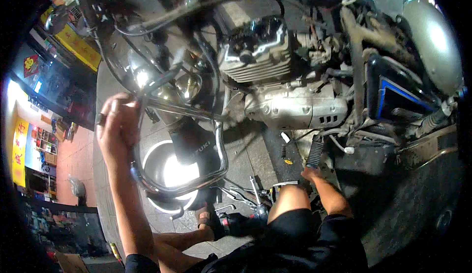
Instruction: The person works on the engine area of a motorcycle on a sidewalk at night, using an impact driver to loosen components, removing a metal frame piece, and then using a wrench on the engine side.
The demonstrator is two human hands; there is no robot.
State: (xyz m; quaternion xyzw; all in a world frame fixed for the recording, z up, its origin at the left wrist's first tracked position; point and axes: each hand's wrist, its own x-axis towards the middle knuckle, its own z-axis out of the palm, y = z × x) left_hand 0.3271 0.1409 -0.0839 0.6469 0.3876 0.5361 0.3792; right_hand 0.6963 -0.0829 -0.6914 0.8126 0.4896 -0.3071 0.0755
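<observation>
A motorcycle with an exposed engine [295, 107] stands in front of me. My left hand [119, 121] is raised at the left, its fingers curled round the side of a chrome crash bar [222, 147]. The bar loops out from the front of the bike. Low on the right, my right hand [309, 173] closes on the end of a ribbed footpeg [315, 152]; its fingers are partly hidden. Above the engine case, the finned cylinder [258, 71] is open at the top, with dark parts showing inside.
A white bucket [152, 162] sits on the floor below the crash bar. Loose hand tools [246, 194] lie by my knees. A silver fender [432, 39] and a black side cover [400, 93] with blue trim are at the right. Shop fronts [42, 145] line the left.
</observation>
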